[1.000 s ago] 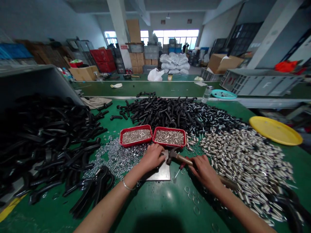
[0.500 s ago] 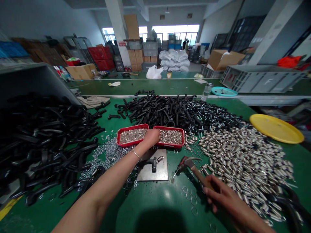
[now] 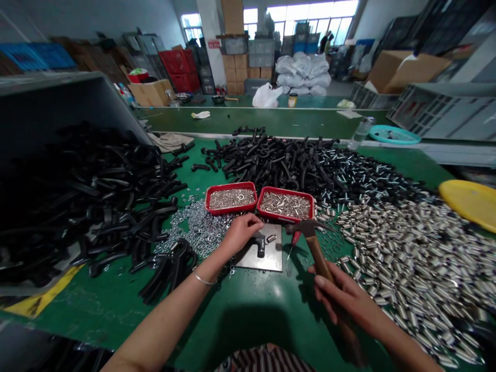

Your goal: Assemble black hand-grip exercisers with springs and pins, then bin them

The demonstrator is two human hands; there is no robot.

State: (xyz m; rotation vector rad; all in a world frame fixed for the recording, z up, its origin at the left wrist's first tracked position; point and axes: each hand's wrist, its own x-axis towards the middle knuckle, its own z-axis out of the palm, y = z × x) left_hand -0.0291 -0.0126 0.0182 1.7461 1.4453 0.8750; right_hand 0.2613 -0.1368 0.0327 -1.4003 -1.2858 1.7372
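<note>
My left hand (image 3: 243, 231) is pinched just above a black handle (image 3: 261, 249) that lies on a square metal plate (image 3: 271, 262). Whatever is between those fingertips is too small to make out. A small metal spring (image 3: 271, 238) rests on the plate beside the handle. My right hand (image 3: 339, 290) grips a claw hammer (image 3: 320, 258) by its wooden shaft, head raised to the right of the plate. Under the hammer head sits a red-handled screwdriver (image 3: 296, 238). Two red trays, the left tray (image 3: 211, 212) and the right tray (image 3: 284, 218), hold small metal pieces behind the plate.
Black handles (image 3: 267, 165) are heaped behind the trays, and more fill a tipped grey bin (image 3: 120, 111) at left. Loose rings (image 3: 201, 232) lie left of the plate. Metal cylinders (image 3: 411, 258) spread across the right, near a yellow lid (image 3: 470, 204).
My left hand has come back from the right red tray to above the black handle. The hammer is now more upright in my right hand. The view has shifted left and downward.
</note>
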